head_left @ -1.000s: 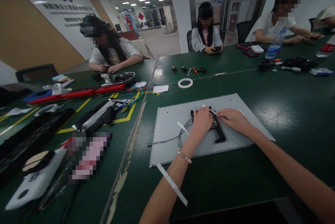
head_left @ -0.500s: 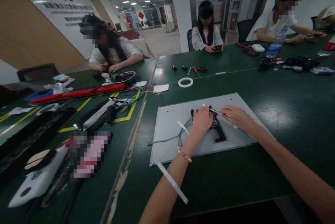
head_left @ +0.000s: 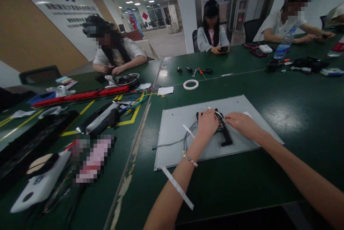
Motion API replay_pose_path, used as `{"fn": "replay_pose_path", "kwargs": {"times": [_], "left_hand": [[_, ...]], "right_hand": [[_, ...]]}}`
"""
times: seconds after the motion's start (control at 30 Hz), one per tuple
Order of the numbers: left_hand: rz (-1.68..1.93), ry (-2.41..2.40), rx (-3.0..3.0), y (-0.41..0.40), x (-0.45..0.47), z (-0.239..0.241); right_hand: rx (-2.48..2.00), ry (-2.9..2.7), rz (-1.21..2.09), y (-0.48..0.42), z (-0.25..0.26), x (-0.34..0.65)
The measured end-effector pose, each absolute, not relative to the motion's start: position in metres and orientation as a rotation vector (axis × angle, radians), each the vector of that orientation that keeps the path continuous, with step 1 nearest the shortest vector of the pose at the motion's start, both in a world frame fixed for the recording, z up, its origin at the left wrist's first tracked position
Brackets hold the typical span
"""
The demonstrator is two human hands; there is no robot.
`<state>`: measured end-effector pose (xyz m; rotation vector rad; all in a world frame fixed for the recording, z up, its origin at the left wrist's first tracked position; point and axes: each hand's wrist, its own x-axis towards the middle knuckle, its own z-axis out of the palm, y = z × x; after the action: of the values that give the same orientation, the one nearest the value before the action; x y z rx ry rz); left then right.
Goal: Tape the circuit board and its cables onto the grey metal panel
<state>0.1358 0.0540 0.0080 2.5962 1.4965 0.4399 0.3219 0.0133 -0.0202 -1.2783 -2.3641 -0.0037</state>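
My left hand (head_left: 208, 121) is closed over the upper left of a black frame-like part (head_left: 227, 137), which lies on a white rectangular panel (head_left: 172, 126). Its fingertips press near the upper end of a white tape strip (head_left: 220, 115). My right hand (head_left: 243, 124) pinches the other end of this strip at the part's right side. Grey cables (head_left: 186, 137) run out from the part to the left across the panel. Another white strip (head_left: 188, 130) crosses the cables. My palm and fingers hide much of the black part.
A tape roll (head_left: 190, 84) lies beyond the panel, with a screwdriver (head_left: 202, 72) and a wrench behind it. A white strip (head_left: 177, 187) hangs by my left forearm. Black trays, cables and a white device (head_left: 40, 183) occupy the left. Several people sit around the green table (head_left: 303, 115).
My right hand has shifted slightly and turned, and the tape strip between my hands now curves downward. A white piece shows behind my right hand. My left hand stays in place.
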Motion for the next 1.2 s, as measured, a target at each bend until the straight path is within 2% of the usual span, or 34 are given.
{"fn": "replay_pose_path", "kwargs": {"times": [0.4, 0.7, 0.83, 1.2], "left_hand": [[0.468, 1.496, 2.590, 0.0530, 0.1362, 0.0062], [0.396, 1.513, 2.557, 0.0514, 0.1363, 0.0117], [0.419, 1.512, 2.568, 0.0519, 0.1360, 0.0105], [0.439, 1.499, 2.577, 0.0519, 0.1357, 0.0094]], "right_hand": [[-1.305, -2.395, -0.125, 0.0075, -0.0166, 0.3158], [-1.298, -2.178, 0.084, 0.0095, -0.0154, 0.3180], [-1.209, -2.260, 0.171, 0.0105, -0.0182, 0.3178], [-1.358, -2.175, 0.103, 0.0140, -0.0230, 0.3237]]}}
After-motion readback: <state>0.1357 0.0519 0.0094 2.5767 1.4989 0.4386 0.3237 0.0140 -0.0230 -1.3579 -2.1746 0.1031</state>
